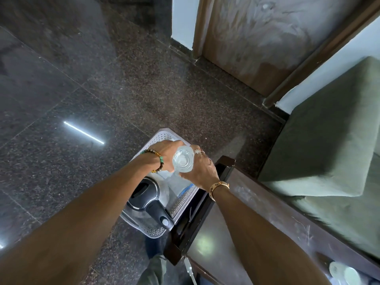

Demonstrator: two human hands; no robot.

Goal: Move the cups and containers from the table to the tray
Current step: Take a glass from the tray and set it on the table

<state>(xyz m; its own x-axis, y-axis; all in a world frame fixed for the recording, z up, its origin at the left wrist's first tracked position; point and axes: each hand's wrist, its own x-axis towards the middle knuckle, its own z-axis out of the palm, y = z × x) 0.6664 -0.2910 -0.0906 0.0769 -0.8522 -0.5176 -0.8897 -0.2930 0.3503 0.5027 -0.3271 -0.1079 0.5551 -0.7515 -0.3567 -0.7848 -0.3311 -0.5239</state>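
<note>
1. Two hands, drawn close together above the far half of the tray, with one cup clamped between them.
2. Left hand (166, 156): the arm is stretched nearly straight from the lower left, back of the hand upward, with a beaded bracelet (159, 161) at the wrist. Its fingers curl over the far left side of the glass cup (182, 161); the fingertips are out of sight.
3. Right hand (200, 168): the arm comes in from the lower right, crossing the table, with the wrist turned inward. It wears a gold bangle (219, 186) and rings (197, 151) on two fingers. The fingers wrap the cup's right side.
4. Glass cup: clear, mouth facing up, gripped from both sides and held over the tray. Whether its base touches the tray cannot be told.
5. Tray (158, 138): white, perforated, lying just beside the table's left edge. What supports it is hidden.
6. Kettle (144, 200): clear body, black lid and handle, standing on the tray's near half, just below the left forearm.
7. Table (207, 233): dark frame, glossy top, under the right forearm.
8. Green cushioned seat (329, 151): beyond the table, to the right.
9. Floor (82, 79): dark speckled stone.
</note>
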